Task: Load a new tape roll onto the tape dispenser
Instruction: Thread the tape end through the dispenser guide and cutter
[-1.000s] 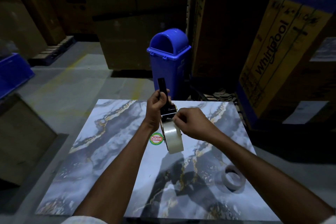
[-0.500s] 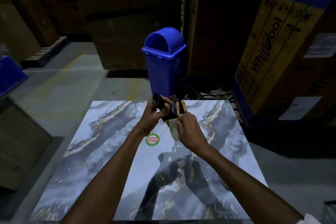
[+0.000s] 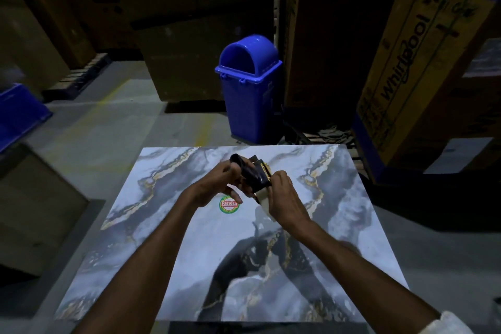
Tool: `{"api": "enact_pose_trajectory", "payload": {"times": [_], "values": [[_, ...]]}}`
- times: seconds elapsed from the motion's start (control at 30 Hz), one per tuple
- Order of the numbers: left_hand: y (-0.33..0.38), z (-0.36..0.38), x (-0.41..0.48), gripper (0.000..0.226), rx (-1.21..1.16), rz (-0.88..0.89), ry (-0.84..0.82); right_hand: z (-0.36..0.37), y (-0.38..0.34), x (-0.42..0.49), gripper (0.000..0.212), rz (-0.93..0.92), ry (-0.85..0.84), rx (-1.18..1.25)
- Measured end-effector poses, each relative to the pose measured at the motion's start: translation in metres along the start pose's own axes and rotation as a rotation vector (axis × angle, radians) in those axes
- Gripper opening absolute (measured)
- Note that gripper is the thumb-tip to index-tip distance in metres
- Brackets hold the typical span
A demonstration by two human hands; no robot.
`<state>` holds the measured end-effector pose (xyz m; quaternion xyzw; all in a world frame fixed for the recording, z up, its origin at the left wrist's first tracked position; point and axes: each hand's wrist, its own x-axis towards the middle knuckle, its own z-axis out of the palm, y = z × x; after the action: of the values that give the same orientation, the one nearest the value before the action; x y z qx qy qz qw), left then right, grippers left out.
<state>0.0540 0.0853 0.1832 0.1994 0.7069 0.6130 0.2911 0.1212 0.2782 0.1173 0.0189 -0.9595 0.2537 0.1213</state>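
I hold a black tape dispenser (image 3: 253, 175) with a brass-coloured part above the far half of the marble-patterned table (image 3: 162, 238). My left hand (image 3: 217, 184) grips its black handle, which points up and to the left. My right hand (image 3: 284, 198) is closed around the pale tape roll (image 3: 263, 199) mounted under the dispenser, and covers most of it. Only a small whitish arc of the roll shows between my hands.
A round green and red sticker (image 3: 229, 204) lies on the table just below my left hand. A blue swing-lid bin (image 3: 248, 89) stands on the floor beyond the table. Large cardboard boxes (image 3: 423, 68) rise at the right and back; a blue crate (image 3: 19, 114) sits far left.
The dispenser handle has tipped from upright toward the left. My right hand has slid over the roll, hiding it. The view has shifted, and the spare roll at the table's right has left the frame.
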Motion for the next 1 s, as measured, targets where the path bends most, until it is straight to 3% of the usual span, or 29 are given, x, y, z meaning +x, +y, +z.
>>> {"api": "enact_pose_trajectory", "payload": {"times": [0.07, 0.1, 0.2, 0.23, 0.3, 0.37, 0.43, 0.57, 0.73, 0.87, 1.0], "values": [[0.001, 0.004, -0.001, 0.043, -0.03, -0.052, 0.016, 0.0, 0.003, 0.0, 0.012, -0.01, -0.009, -0.004], [0.002, 0.008, -0.002, 0.044, -0.054, -0.074, 0.022, 0.0, 0.005, 0.0, 0.013, -0.008, -0.013, -0.004], [0.005, 0.016, -0.001, 0.091, -0.198, -0.221, 0.051, 0.0, 0.009, 0.0, 0.017, -0.011, -0.022, -0.024], [0.006, 0.016, 0.001, 0.094, -0.266, -0.292, 0.06, 0.0, 0.01, -0.001, 0.017, -0.025, -0.022, -0.032], [0.009, 0.013, 0.005, 0.073, -0.353, -0.405, 0.073, 0.0, 0.011, -0.003, 0.017, -0.058, -0.028, -0.066], [0.008, 0.011, 0.007, 0.033, -0.352, -0.461, -0.009, 0.0, 0.012, -0.005, 0.017, -0.085, -0.046, -0.118], [0.003, 0.011, 0.007, 0.009, -0.241, -0.471, -0.155, 0.0, 0.015, -0.007, 0.016, -0.114, -0.076, -0.155], [-0.009, 0.0, 0.004, 0.03, 0.044, -0.521, -0.084, 0.002, 0.022, -0.008, 0.005, -0.218, -0.146, -0.196], [-0.015, -0.002, 0.004, 0.051, 0.329, -0.565, -0.033, 0.004, 0.02, -0.007, 0.005, -0.23, -0.173, -0.218], [-0.022, 0.009, 0.002, 0.04, 0.609, -0.479, -0.003, 0.011, 0.012, -0.01, 0.011, -0.148, -0.144, -0.225], [-0.039, 0.018, -0.008, 0.037, 0.689, -0.333, -0.009, 0.013, 0.005, -0.011, 0.027, -0.059, -0.115, -0.329]]}}
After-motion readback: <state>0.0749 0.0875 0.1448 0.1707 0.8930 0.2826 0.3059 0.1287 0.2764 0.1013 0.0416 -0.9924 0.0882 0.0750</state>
